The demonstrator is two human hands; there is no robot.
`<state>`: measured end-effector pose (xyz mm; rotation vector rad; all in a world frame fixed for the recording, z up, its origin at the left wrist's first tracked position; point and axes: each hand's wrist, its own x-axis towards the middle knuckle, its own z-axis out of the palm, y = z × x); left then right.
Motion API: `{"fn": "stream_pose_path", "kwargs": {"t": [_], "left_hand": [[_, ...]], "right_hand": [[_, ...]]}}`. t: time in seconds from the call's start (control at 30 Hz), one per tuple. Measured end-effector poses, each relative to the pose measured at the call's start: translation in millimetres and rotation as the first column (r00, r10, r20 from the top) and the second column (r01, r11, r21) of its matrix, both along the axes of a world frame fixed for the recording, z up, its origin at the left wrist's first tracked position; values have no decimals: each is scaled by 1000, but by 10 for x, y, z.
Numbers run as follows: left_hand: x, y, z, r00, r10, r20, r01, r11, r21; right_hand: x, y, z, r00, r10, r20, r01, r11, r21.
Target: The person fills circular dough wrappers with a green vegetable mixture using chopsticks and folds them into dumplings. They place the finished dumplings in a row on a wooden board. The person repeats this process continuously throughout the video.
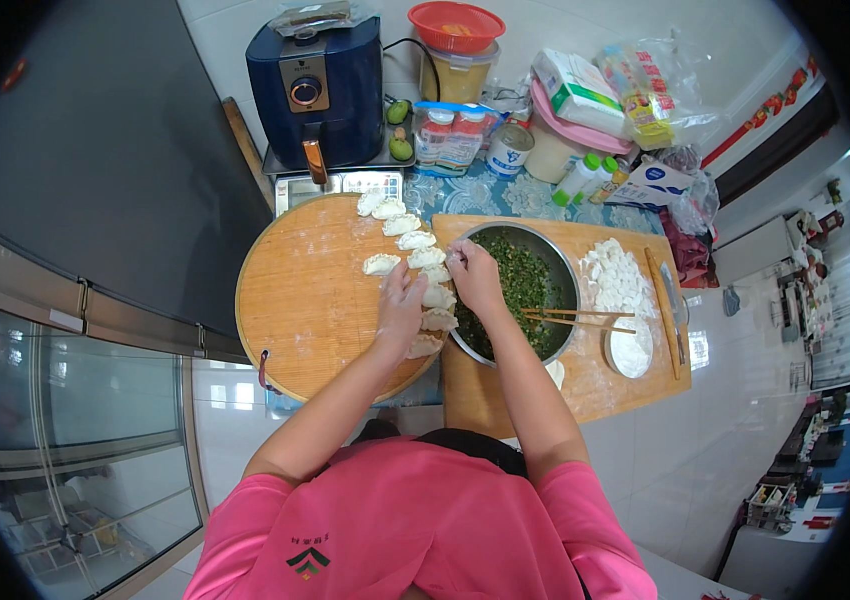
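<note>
My left hand [399, 311] is over the round bamboo tray [305, 292], thumb and fingers apart. Its fingertips are close to a pleated dumpling [381, 264] that lies a little left of the others. Several white dumplings [416, 240] form a curved row along the tray's right side, some partly behind my left hand. My right hand [476, 274], floury at the curled fingertips, hovers at the left rim of a steel bowl [573, 289]; whether it pinches anything is hidden. Chopped green filling [518, 274] fills the bowl, and wooden chopsticks [590, 312] rest across its right rim.
On the wooden board [485, 401] are floured dough pieces [612, 274], a bowl of flour [631, 349], a rolling pin [663, 315], a knife [672, 292] and a wrapper [556, 373]. Behind stand an air fryer [342, 97], a scale [305, 187] and a can [509, 151].
</note>
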<state>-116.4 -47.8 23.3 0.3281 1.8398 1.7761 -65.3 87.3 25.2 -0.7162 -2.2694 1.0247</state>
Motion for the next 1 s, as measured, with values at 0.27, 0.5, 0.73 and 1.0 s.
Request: {"fn": "stream_pose_path", "kwargs": {"t": [0.27, 0.5, 0.73, 1.0], "left_hand": [[-54, 101, -91, 997, -38, -66, 37, 999, -17], [-134, 192, -80, 987, 16, -157, -33, 994, -108], [-176, 253, -28, 999, 24, -40, -24, 1000, -1], [-187, 140, 65, 997, -2, 82, -1, 1000, 30]], "right_hand": [[-253, 166, -92, 1000, 6, 4, -6, 997, 78], [-456, 169, -26, 993, 80, 88, -77, 996, -42], [-552, 204, -27, 993, 103, 57, -101, 994, -27], [-267, 157, 34, 995, 4, 99, -5, 1000, 16]]}}
